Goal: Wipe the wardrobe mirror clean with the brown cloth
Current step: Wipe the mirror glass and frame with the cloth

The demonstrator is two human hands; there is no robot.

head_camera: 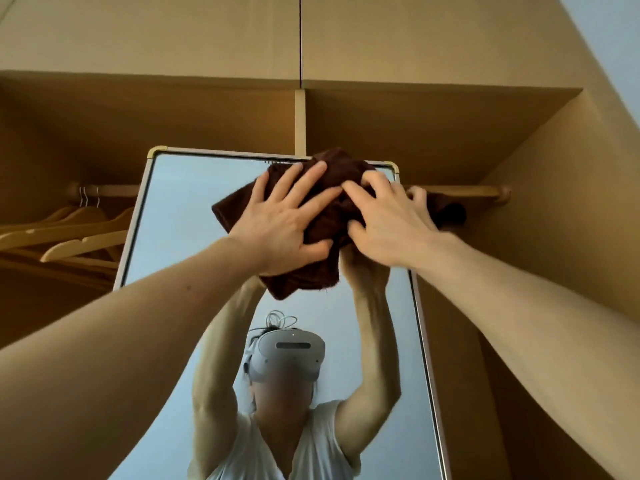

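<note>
The brown cloth [332,216] is bunched against the upper right part of the wardrobe mirror [180,216], just under its top frame. This is judged to be so that the highest strip of glass can be rubbed with pressure from both arms. The cloth is pressed flat by the left hand [284,216], fingers straight and spread, and gripped by the right hand [388,220], fingers curled into its folds. Both arms are stretched up and forward, the wrists close together.
</note>
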